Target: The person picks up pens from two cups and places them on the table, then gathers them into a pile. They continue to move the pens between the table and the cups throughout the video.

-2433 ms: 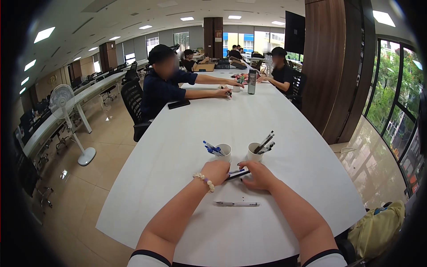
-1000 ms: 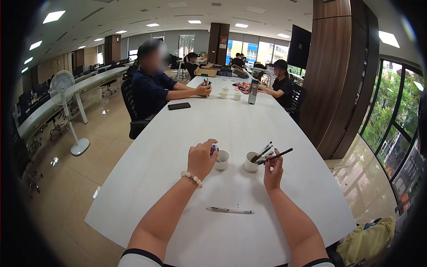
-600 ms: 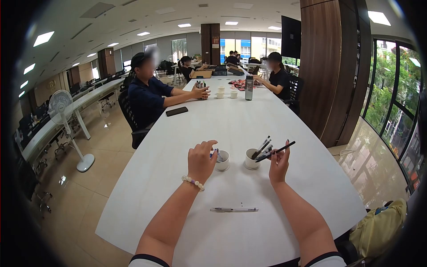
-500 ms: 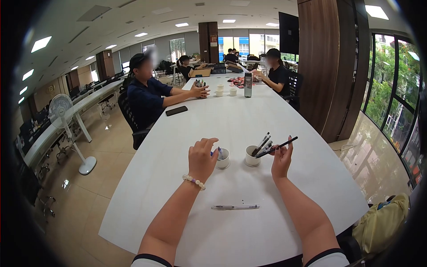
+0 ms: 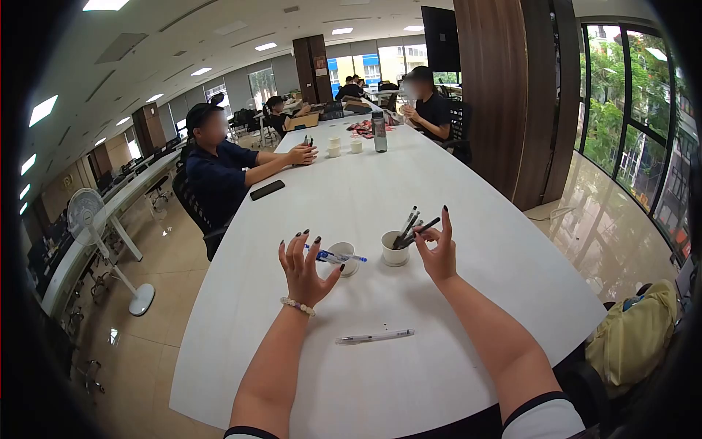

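Note:
My left hand [image 5: 303,272] is open, its fingers spread and thumb apart, beside the left white cup [image 5: 345,268]. Blue pens [image 5: 338,256] lean across that cup's mouth, between the thumb and fingers. At the right white cup [image 5: 395,256], my right hand [image 5: 439,256] pinches a dark pen [image 5: 428,227] that slants over the rim, one finger pointing up. More dark pens [image 5: 411,218] stand in the same cup. Closer to me, a clear pen [image 5: 375,336] lies flat on the white table [image 5: 439,358].
A phone [image 5: 268,190] lies at the table's left edge near a seated person [image 5: 219,157]. Farther back stand several small cups [image 5: 334,150] and a grey bottle [image 5: 379,133]. Another person [image 5: 431,113] sits at the right. A yellow bag [image 5: 632,336] is at my right.
The view has shifted. My left hand has turned and spread its fingers, and the blue pens now slant across the left cup. My right hand has moved closer to its cup with the dark pen.

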Motion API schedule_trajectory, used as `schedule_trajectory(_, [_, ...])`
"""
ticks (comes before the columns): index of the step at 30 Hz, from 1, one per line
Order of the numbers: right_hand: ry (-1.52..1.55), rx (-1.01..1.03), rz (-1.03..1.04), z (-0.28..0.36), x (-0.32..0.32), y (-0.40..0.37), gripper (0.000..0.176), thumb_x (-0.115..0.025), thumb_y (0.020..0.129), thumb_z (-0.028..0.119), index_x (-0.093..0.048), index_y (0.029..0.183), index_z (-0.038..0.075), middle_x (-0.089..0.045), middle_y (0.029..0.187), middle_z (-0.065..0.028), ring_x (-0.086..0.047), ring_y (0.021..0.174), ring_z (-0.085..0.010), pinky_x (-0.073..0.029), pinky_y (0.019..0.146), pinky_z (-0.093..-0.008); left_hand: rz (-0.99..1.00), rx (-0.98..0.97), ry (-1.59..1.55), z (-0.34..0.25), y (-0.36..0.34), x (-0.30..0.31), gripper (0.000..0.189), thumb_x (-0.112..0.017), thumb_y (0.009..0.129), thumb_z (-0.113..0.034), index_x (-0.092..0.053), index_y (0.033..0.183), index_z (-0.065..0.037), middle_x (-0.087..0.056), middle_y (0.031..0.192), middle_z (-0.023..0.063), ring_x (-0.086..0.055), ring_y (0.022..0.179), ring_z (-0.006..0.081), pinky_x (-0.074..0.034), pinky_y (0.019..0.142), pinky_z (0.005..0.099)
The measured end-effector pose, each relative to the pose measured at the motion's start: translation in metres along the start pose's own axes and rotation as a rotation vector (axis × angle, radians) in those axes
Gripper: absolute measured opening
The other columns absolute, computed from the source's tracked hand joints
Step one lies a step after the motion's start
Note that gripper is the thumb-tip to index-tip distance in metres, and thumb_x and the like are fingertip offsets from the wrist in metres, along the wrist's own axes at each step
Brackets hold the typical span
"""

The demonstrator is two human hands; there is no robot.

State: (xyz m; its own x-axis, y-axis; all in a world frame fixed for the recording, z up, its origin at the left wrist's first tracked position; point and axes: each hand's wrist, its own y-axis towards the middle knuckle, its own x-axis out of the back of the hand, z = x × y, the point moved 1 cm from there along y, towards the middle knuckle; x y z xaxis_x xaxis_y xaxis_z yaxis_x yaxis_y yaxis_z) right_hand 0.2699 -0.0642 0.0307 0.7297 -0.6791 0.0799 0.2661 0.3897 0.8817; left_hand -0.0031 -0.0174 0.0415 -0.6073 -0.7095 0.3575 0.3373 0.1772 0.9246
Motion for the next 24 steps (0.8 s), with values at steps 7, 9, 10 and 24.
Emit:
schedule_trajectory(7, [-0.104,0.043,0.001,0.005,-0.001,0.003,0.062,-0.059,0.081,0.002,-0.029,0.134,0.007,-0.065,0.088,-0.0054,-0.061,0.069,-0.0173,-0.049,0.065,-0.0277,-0.018,0.097,-0.145,0.002,-0.012,-0.010,0.089,-0.070,0.067,-0.042,-0.025,0.137,-0.012,-0.019,0.141,0.0210,-0.019,0.132,0.0399,-0.010,0.103,0.0629])
schedule_trajectory(9, [-0.376,0.106,0.209,0.004,-0.001,0.001,0.060,-0.060,0.079,0.002,-0.032,0.131,0.008,-0.062,0.097,-0.0034,-0.060,0.085,-0.0189,-0.044,0.079,-0.0324,0.068,-0.048,-0.051,-0.002,-0.011,-0.010,0.089,-0.071,0.067,-0.046,-0.025,0.138,-0.019,-0.019,0.142,0.0210,-0.016,0.133,0.0404,-0.009,0.102,0.0643])
schedule_trajectory(10, [-0.375,0.109,0.206,0.005,-0.001,-0.001,0.060,-0.060,0.079,0.002,-0.032,0.131,0.008,-0.062,0.097,-0.0034,-0.060,0.085,-0.0189,-0.044,0.079,-0.0324,0.100,-0.099,-0.067,-0.006,-0.009,-0.010,0.081,-0.070,0.067,-0.049,-0.033,0.135,-0.025,-0.019,0.143,0.0180,-0.012,0.135,0.0368,-0.007,0.102,0.0654])
schedule_trajectory(24, [-0.207,0.825,0.386,0.064,-0.023,-0.021,0.041,-0.067,0.073,0.025,-0.052,0.111,0.016,-0.052,0.117,-0.0022,-0.050,0.104,-0.0176,-0.037,0.088,-0.0369,0.303,-0.110,0.077,-0.029,-0.004,-0.016,0.057,-0.063,0.077,-0.034,-0.044,0.130,-0.026,-0.025,0.144,0.0093,-0.018,0.135,0.0299,-0.007,0.104,0.0620])
